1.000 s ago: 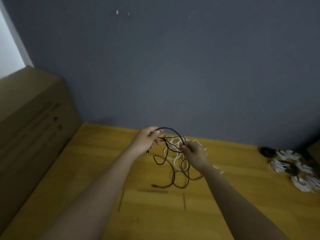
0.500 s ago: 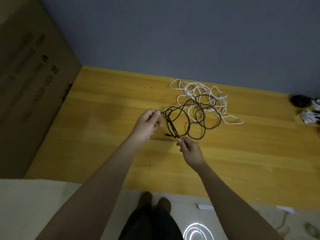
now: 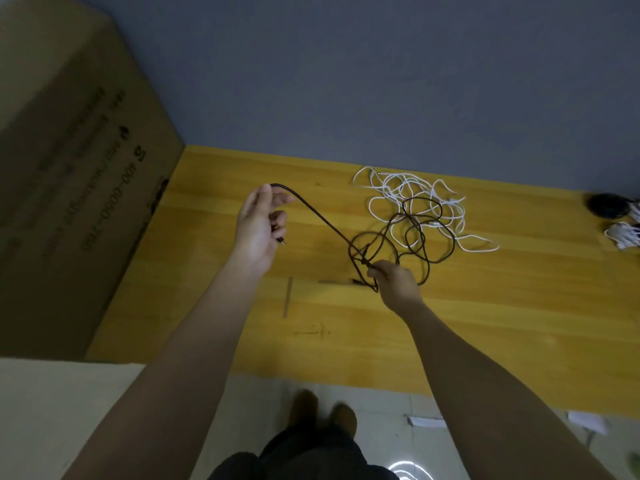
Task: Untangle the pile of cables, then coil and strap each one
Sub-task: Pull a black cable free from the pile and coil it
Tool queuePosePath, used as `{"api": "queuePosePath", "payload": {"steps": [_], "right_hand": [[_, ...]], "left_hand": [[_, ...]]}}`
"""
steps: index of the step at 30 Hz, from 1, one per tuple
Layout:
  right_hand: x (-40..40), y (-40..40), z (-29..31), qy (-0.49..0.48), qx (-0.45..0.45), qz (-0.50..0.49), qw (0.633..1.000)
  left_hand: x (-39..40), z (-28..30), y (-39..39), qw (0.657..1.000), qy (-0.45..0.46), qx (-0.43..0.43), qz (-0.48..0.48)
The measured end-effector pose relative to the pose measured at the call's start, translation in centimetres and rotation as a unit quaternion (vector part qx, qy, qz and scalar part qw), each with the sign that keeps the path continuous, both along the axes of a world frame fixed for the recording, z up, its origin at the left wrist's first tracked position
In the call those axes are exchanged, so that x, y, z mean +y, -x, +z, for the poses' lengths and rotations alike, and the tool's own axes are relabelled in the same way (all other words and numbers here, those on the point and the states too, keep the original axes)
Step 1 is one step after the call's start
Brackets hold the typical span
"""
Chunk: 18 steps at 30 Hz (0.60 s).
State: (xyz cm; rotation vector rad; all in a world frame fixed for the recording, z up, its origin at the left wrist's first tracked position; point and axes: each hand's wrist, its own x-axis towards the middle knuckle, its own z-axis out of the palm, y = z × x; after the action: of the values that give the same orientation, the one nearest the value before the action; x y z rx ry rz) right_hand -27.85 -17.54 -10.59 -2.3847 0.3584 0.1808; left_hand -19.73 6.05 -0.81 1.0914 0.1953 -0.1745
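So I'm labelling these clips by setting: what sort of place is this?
Probably a plain indoor workroom or storeroom: a wooden table stands against a bare grey wall, a large printed cardboard box sits beside it, and the floor is tiled.

Storeroom: cardboard box (image 3: 69, 161), bare wall (image 3: 381, 74)

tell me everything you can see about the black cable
The black cable is thin, dark and looks braided. One stretch runs taut from the left hand, where a small metal plug tip pokes out below the fingers, down to the right hand, which pinches it. The rest lies in loose tangled loops on the wooden table, overlapping the white cable.
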Motion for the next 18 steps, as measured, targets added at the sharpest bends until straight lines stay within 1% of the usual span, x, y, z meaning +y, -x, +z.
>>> {"api": "queuePosePath", "payload": {"steps": [1,2,3,5,7,8,10,13,15,18], "right_hand": [[0.7,-0.6,0.9,-0.038,-0.042,-0.032,0.998],[1.3,-1.2,2.0,-0.096,-0.083,-0.067,0.990],[2.0,-1.7,3.2,-0.163,-0.117,-0.098,0.975],[2.9,-2.5,5.7,-0.279,-0.167,-0.136,0.936],[3.5,-3.1,8.3,-0.347,-0.197,-0.147,0.905],[3.7,-3.4,9.6,-0.370,-0.208,-0.148,0.893],[4.2,-3.8,11.6,-0.380,-0.231,-0.140,0.885],[4.4,-3.8,13.6,-0.354,-0.261,-0.114,0.891],[4.0,-3.6,14.3,-0.351,-0.267,-0.109,0.891],[3.0,-3.3,14.8,-0.358,-0.268,-0.111,0.888]], "left_hand": [[0.6,0.4,-0.3,1.000,0.003,-0.005,0.010],[1.1,0.8,-0.7,1.000,-0.008,-0.010,0.017],[1.5,1.2,-1.0,0.999,-0.033,-0.013,0.017],[1.8,1.9,-1.2,0.992,-0.123,-0.014,-0.013],[1.0,2.7,-0.8,0.973,-0.219,-0.026,-0.074],[0.3,3.0,-0.5,0.961,-0.253,-0.042,-0.102],[-1.6,3.6,0.1,0.938,-0.305,-0.082,-0.145],[-4.5,4.5,0.7,0.903,-0.363,-0.106,-0.202],[-5.8,4.9,0.9,0.894,-0.362,-0.114,-0.237],[-7.4,5.5,0.8,0.886,-0.358,-0.142,-0.257]]}}
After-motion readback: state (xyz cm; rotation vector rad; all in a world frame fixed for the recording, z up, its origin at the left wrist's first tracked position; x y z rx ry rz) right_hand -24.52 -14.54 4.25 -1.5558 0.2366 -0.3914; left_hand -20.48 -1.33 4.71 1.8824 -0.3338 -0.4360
